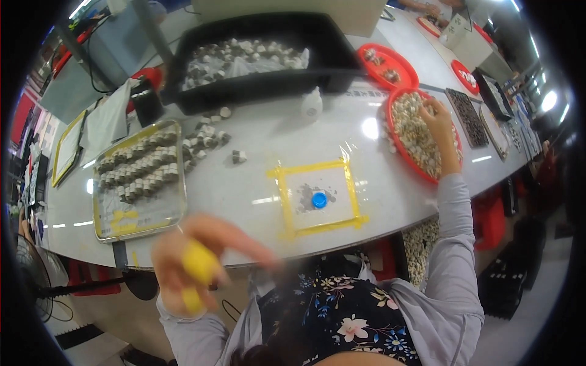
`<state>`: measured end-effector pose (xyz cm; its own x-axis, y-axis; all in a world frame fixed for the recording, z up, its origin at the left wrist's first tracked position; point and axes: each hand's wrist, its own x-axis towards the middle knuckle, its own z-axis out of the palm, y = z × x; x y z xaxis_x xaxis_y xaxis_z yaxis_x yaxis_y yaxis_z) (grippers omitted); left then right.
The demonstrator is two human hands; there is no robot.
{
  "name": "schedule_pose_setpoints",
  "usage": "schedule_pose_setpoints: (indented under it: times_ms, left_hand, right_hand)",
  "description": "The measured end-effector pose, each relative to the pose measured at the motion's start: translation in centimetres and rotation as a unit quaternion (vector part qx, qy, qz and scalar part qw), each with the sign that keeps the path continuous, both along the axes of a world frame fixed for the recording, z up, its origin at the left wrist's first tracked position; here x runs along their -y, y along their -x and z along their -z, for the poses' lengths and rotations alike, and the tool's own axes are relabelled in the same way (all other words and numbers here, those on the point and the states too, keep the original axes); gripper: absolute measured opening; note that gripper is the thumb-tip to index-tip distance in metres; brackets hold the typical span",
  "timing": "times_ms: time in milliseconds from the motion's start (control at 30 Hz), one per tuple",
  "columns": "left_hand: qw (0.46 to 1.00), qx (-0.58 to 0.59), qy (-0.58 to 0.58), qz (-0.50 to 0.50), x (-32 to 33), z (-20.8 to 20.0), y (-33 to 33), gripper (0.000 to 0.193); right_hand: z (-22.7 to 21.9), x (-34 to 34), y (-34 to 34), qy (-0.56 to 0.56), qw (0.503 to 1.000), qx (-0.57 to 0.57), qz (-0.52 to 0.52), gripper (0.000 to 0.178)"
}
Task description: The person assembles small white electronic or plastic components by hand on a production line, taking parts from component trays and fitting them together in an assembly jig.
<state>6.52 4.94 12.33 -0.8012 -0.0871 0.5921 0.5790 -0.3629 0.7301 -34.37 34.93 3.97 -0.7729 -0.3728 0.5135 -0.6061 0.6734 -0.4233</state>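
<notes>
My left hand (192,259) is raised at the table's near edge, blurred by motion. Its index finger points out to the right, apart from the bent ones, and yellow tape wraps some fingers; no object shows in it. Over the red tray (408,160) of small pale pieces (408,125), my right hand (434,117) has its fingers pinched together; whatever they hold is too small to make out. Between the hands, a white sheet (336,215) is taped down with yellow strips. A round blue cap (319,200) sits on it among grey wet-looking spots.
Left lies a clear tray (152,227) with rows of grey-and-white cylindrical pieces (143,174); more lie loose beside it. A large black bin (262,85) of similar pieces stands behind, near a white squeeze bottle (312,105). Another red tray (403,64) touches the first.
</notes>
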Motion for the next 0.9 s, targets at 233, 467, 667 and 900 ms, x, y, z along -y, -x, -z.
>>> schedule_pose_setpoints:
  times_ms: [233,467,667,900]
  left_hand:
    - [0.94,-0.033,-0.273,0.202,-8.8,-5.3,3.3,0.008]
    - [0.947,-0.082,-0.309,-0.012,-11.2,-4.6,3.2,0.019]
    - [0.966,-0.097,-0.219,0.095,-8.9,-3.4,4.1,0.014]
    - [1.0,-0.014,-0.003,0.008,-2.7,1.1,2.5,0.01]
  right_hand:
    - [-0.4,5.8,-9.6,0.003,0.985,0.005,-0.171,0.017]
    - [2.9,5.9,-13.3,-0.102,0.974,0.042,-0.197,0.014]
    - [3.7,5.4,-13.9,-0.118,0.975,0.006,-0.187,0.023]
    - [1.6,5.1,-15.1,-0.151,0.968,-0.045,-0.198,0.031]
